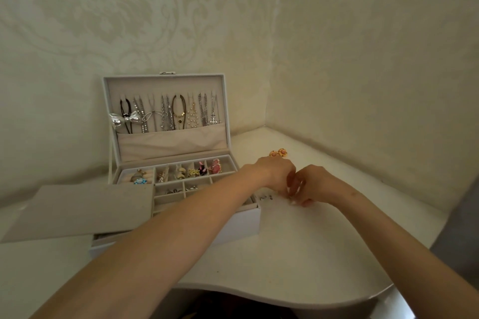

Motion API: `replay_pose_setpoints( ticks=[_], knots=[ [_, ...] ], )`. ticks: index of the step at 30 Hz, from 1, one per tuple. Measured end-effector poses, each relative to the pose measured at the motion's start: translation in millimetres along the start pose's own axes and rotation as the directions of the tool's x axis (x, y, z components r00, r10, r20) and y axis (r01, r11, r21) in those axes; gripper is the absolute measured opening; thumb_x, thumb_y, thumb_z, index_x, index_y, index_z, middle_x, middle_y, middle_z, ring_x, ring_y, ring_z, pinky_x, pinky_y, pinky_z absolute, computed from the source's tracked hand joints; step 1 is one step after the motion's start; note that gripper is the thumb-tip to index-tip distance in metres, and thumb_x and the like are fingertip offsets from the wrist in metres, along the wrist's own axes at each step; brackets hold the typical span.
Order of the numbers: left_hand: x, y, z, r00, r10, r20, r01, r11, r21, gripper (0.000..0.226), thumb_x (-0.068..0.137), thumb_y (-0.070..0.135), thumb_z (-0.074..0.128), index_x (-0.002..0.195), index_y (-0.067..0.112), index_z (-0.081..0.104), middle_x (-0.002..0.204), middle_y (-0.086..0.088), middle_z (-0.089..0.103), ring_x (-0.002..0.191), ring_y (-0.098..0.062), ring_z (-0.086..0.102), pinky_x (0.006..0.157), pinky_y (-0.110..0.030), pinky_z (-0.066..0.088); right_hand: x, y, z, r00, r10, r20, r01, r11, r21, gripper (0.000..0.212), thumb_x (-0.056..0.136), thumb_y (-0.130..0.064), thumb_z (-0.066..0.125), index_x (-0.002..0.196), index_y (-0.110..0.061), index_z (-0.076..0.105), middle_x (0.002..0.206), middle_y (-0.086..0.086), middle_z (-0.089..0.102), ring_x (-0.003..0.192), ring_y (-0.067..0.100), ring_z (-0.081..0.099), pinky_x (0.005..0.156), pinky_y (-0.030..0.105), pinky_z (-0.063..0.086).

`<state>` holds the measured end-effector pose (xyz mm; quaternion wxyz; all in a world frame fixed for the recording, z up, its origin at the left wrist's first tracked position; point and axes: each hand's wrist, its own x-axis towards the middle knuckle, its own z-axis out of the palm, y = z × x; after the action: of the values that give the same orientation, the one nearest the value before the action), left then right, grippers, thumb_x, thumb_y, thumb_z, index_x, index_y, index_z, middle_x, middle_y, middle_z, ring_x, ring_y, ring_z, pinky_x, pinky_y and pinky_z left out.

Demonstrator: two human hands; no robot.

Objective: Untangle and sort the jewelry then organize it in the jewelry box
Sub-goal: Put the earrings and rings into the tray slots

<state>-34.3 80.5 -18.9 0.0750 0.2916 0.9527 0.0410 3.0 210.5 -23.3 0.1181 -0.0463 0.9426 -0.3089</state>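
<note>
A white jewelry box [234, 225] stands open at the back left of the table. Several necklaces [168, 114] hang inside its upright lid. Its tray compartments [194, 172] hold earrings, brooches and rings. To the right of the box, my left hand [274, 173] and my right hand [313, 184] meet fingertip to fingertip just above the table, pinching a small pale piece too tiny to identify. A few small dark jewelry bits [265, 197] lie on the table under my left wrist. A pair of orange flower earrings [278, 153] lies just beyond my left hand.
A grey flat insert tray [77, 211] lies tilted over the box's left front corner. The white table [298, 267] has a curved front edge and sits in a corner between two patterned walls [363, 59]. A grey surface [461, 228] shows at the far right.
</note>
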Motion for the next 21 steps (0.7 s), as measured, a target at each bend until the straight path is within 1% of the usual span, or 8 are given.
replay_pose_setpoints(
  ticks=[5, 9, 13, 14, 16, 17, 19, 21],
  knots=[
    [3.0, -0.4, 0.7, 0.998, 0.008, 0.056, -0.006, 0.999, -0.046, 0.019, 0.081, 0.025, 0.070, 0.097, 0.017, 0.065, 0.093, 0.002, 0.061, 0.090, -0.018, 0.058, 0.069, -0.026, 0.039, 0.8, 6.4, -0.6, 1.000, 0.016, -0.023, -0.016, 1.000, 0.012, 0.017, 0.070, 0.002, 0.079, 0.071, -0.010, 0.066, 0.065, 0.005, 0.062, 0.046, 0.006, 0.060, 0.051, 0.015, 0.051],
    [6.4, -0.3, 3.5, 0.997, 0.030, 0.067, -0.026, 0.998, -0.050, 0.013, 0.080, 0.024, 0.069, 0.087, 0.021, 0.058, 0.089, 0.002, 0.060, 0.084, -0.016, 0.055, 0.069, -0.027, 0.041, 1.0, 9.9, -2.6, 0.999, 0.027, -0.026, -0.027, 1.000, -0.011, 0.017, 0.070, 0.000, 0.078, 0.070, -0.011, 0.065, 0.065, 0.006, 0.065, 0.049, 0.008, 0.062, 0.056, 0.017, 0.052],
    [5.1, 0.5, 5.2, 0.998, 0.052, 0.034, -0.050, 0.998, -0.041, 0.013, 0.083, 0.019, 0.065, 0.095, 0.013, 0.064, 0.099, -0.004, 0.066, 0.084, -0.016, 0.053, 0.070, -0.027, 0.042, -1.7, 11.9, -4.4, 0.999, 0.036, -0.023, -0.037, 0.999, -0.030, 0.015, 0.073, -0.003, 0.075, 0.066, -0.012, 0.066, 0.061, 0.003, 0.064, 0.051, 0.009, 0.060, 0.054, 0.015, 0.047],
    [2.0, -0.5, 1.4, 0.999, 0.048, 0.016, -0.047, 0.997, -0.064, 0.015, 0.083, 0.018, 0.065, 0.096, 0.011, 0.065, 0.097, -0.003, 0.066, 0.084, -0.015, 0.054, 0.071, -0.027, 0.043, -2.8, 12.4, -5.5, 0.999, 0.026, -0.027, -0.026, 0.999, -0.028, 0.013, 0.074, -0.003, 0.074, 0.066, -0.011, 0.067, 0.062, 0.005, 0.065, 0.052, 0.009, 0.060, 0.055, 0.016, 0.047],
    [-10.6, -5.9, -16.2, 0.998, 0.039, -0.051, -0.046, 0.990, -0.132, 0.014, 0.082, 0.016, 0.067, 0.095, 0.009, 0.066, 0.080, 0.006, 0.062, 0.079, -0.011, 0.056, 0.075, -0.027, 0.046, -4.1, 11.2, -9.1, 0.999, -0.013, -0.050, 0.013, 1.000, -0.003, 0.007, 0.074, -0.002, 0.072, 0.070, -0.007, 0.070, 0.068, 0.011, 0.068, 0.057, 0.012, 0.061, 0.062, 0.020, 0.052],
    [-20.9, -10.1, -28.2, 0.995, 0.035, -0.090, -0.049, 0.985, -0.166, 0.013, 0.082, 0.015, 0.068, 0.093, 0.008, 0.066, 0.073, 0.011, 0.057, 0.073, -0.006, 0.055, 0.074, -0.026, 0.045, -5.0, 9.2, -11.0, 0.998, -0.035, -0.060, 0.036, 0.999, 0.017, 0.004, 0.074, -0.003, 0.072, 0.072, -0.006, 0.071, 0.072, 0.014, 0.070, 0.058, 0.013, 0.061, 0.065, 0.022, 0.052],
    [-48.2, -22.6, -54.3, 0.990, 0.028, -0.135, -0.057, 0.976, -0.212, 0.009, 0.083, 0.014, 0.068, 0.089, 0.010, 0.065, 0.069, 0.014, 0.055, 0.065, 0.003, 0.050, 0.069, -0.020, 0.043, -7.6, 2.4, -14.1, 0.995, -0.084, -0.057, 0.088, 0.994, 0.070, 0.001, 0.074, -0.003, 0.072, 0.074, -0.003, 0.071, 0.069, 0.012, 0.070, 0.057, 0.012, 0.061, 0.059, 0.018, 0.050],
    [-81.0, -40.4, -72.7, 0.995, 0.025, -0.096, -0.046, 0.975, -0.218, 0.007, 0.084, 0.018, 0.068, 0.085, 0.016, 0.061, 0.072, 0.012, 0.057, 0.066, 0.000, 0.052, 0.065, -0.016, 0.043, -11.9, -7.7, -14.9, 0.991, -0.134, -0.026, 0.136, 0.981, 0.138, 0.002, 0.076, -0.004, 0.073, 0.076, -0.004, 0.071, 0.062, 0.001, 0.067, 0.055, 0.008, 0.059, 0.052, 0.013, 0.044]
  ],
)
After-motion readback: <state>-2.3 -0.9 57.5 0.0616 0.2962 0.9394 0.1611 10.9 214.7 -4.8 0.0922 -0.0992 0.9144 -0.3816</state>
